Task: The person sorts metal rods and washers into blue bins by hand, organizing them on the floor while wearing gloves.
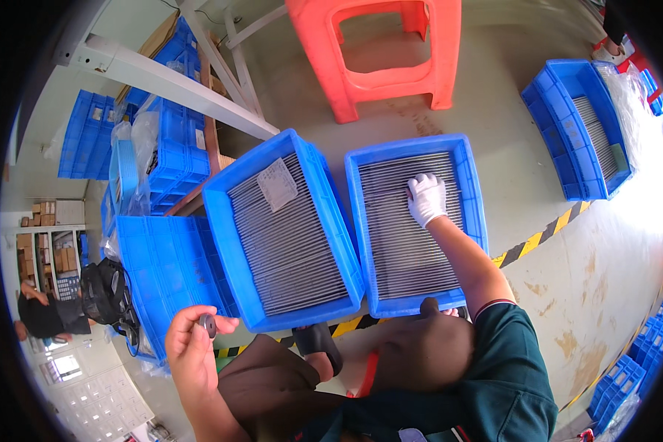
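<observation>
"Left hand (193,346), head view?"
"Pinching a dark ring (208,325)."
"Gloved right hand (427,200)?"
"On metal rods (409,254) in the right blue crate (396,306); can't tell if gripping."
"Readable writing?"
"Pale sheet (277,184) in the left blue crate (302,315): too blurred."

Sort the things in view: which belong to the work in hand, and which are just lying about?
In the work:
- dark disc in the left hand
- metal rods under the gloved right hand
- blue crate around those rods
- probably the neighbouring crate

Apparently lying about:
- red stool
- black bag
</observation>
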Available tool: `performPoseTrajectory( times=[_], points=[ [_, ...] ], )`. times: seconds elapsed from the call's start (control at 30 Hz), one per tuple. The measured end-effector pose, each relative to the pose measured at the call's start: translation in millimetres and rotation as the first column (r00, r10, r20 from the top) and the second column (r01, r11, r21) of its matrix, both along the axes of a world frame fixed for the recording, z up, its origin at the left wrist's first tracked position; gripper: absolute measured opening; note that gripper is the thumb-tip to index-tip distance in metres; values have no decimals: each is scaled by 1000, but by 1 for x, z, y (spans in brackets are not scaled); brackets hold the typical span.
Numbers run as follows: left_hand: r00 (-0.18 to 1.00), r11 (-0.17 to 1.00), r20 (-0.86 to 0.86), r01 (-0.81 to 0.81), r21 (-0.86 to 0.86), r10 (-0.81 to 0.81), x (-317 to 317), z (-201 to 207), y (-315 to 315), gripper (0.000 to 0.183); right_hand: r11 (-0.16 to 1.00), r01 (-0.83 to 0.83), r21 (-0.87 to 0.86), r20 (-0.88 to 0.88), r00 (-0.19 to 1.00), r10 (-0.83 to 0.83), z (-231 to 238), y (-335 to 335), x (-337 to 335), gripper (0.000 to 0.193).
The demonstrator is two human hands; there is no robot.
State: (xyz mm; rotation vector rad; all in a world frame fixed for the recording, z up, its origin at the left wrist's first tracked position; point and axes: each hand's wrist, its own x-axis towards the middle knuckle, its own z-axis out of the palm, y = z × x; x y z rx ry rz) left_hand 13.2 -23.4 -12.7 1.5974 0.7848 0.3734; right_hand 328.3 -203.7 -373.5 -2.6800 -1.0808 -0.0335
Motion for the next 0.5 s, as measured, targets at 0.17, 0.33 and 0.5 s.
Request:
performPoseTrajectory(
  times=[0.17,0.33,0.5],
  points=[
    [1000,1000,-3,2,17,-2,-6,3,-2,30,997,-60,-51,-37,998,58,12,4,-3,13],
    [1000,1000,25,11,5,-11,-7,3,-1,32,995,92,42,-87,992,-89,21,-8,-7,23],
    [1000,1000,20,22,-15,-22,-20,18,-9,33,917,348,192,-97,937,-335,29,-9,-7,37]
  ],
)
